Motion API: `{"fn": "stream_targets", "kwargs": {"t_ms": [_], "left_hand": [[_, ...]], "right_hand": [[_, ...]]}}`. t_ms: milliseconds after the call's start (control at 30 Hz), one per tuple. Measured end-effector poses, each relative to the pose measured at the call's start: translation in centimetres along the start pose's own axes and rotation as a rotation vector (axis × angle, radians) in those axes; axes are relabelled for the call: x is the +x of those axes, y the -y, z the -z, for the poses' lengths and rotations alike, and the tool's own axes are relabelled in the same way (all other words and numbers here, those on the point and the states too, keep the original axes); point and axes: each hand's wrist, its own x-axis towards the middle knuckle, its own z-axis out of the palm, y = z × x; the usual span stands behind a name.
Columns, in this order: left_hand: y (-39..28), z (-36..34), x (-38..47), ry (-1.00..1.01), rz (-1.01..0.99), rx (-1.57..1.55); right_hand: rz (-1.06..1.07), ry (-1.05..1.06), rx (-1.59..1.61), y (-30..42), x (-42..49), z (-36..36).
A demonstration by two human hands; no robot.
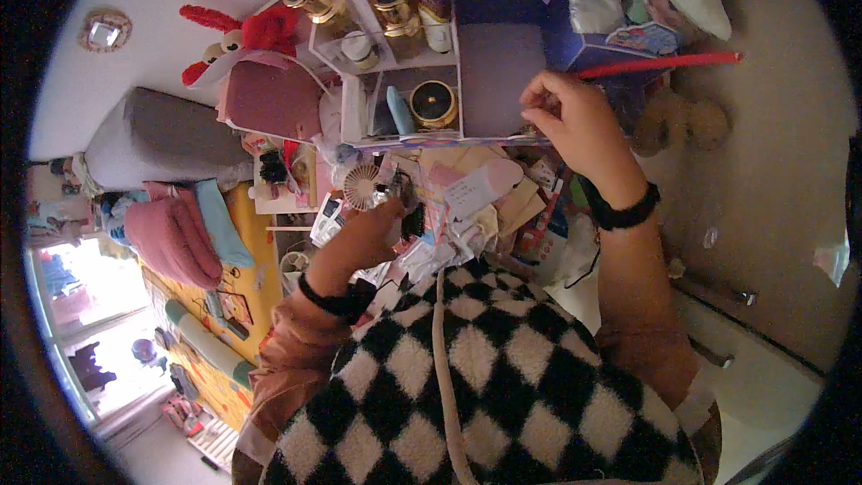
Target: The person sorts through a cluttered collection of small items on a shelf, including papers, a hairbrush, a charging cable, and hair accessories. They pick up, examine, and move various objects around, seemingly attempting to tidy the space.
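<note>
Low over the cluttered surface, my left hand (374, 232) has its fingertips by a small shiny item and a dark bristled thing; whether it grips either is unclear. A round ribbed beige disc (361, 187) lies just beyond it. My right hand (572, 114) is raised by the right part of an open organizer (460, 94), fingers curled, with nothing visible in them. In an organizer compartment stand a round jar with a black and gold lid (432, 104) and a light blue item (399, 111). Papers and a white and pink packet (485, 185) lie between my hands.
Gold-capped containers (394, 7) stand at the back. A red stick (663, 65) juts out at the right. At the left are a pink pouch (273, 98), a red plush toy (269, 30), a grey box-shaped thing (168, 138) and folded pink fabric (172, 239). A drawer handle (714, 353) shows lower right.
</note>
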Motion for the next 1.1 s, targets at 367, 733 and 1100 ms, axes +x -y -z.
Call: {"fn": "stream_targets", "kwargs": {"t_ms": [367, 733, 1100], "left_hand": [[6.6, -9.3, 4.3, -0.409, -0.053, -0.055], [7.0, -11.6, 4.8, -0.355, -0.016, 0.178], [10.1, -14.3, 3.6, -0.282, -0.146, 0.168]], "right_hand": [[-0.037, 0.385, -0.779, -3.4, 4.6, -2.8], [-0.076, 0.638, -0.959, -3.6, 5.6, -2.7], [-0.173, 0.363, -0.045, 0.9, 3.4, 3.1]]}}
